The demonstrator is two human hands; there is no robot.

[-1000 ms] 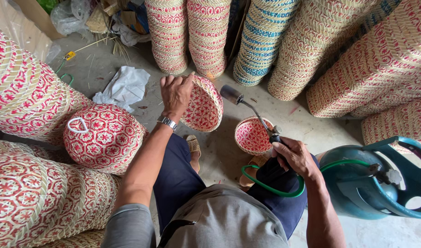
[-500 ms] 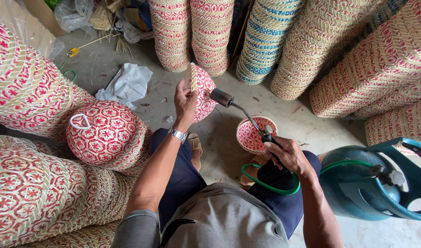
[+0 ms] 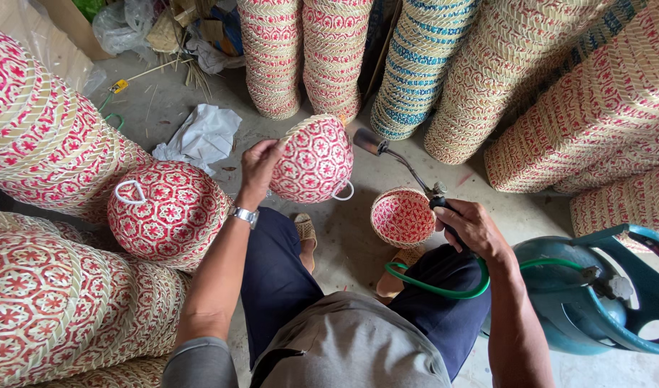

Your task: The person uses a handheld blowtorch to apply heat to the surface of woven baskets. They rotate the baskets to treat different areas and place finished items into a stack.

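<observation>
**A:** What has each grip got?

**B:** My left hand [image 3: 260,164] is clenched on the rim of a small red-and-white woven basket [image 3: 313,159], fingers curled over its edge. I hold it up off the floor, tipped on its side, with its patterned outside turned toward me. A white loop hangs at its lower right. My right hand [image 3: 471,228] is wrapped tight around the handle of a gas torch [image 3: 397,156].

**A:** Where does the torch point?

**B:** Its dark nozzle sits just beside the right edge of the raised basket, near it. I cannot tell whether they touch, and I see no flame. A green hose [image 3: 437,287] curves from under my right hand across my lap toward the teal gas cylinder [image 3: 595,302], which stands at my right.

**A:** And around them?

**B:** A second small basket [image 3: 402,217] sits open side up on the concrete floor [image 3: 344,237], between my knees and below the torch. A round lidded basket [image 3: 168,212] rests to my left against stacks of the same red weave. Tall basket stacks [image 3: 300,50] line the far side, one of them blue. A crumpled white sheet [image 3: 203,136] lies on the floor near the far left stacks.
</observation>
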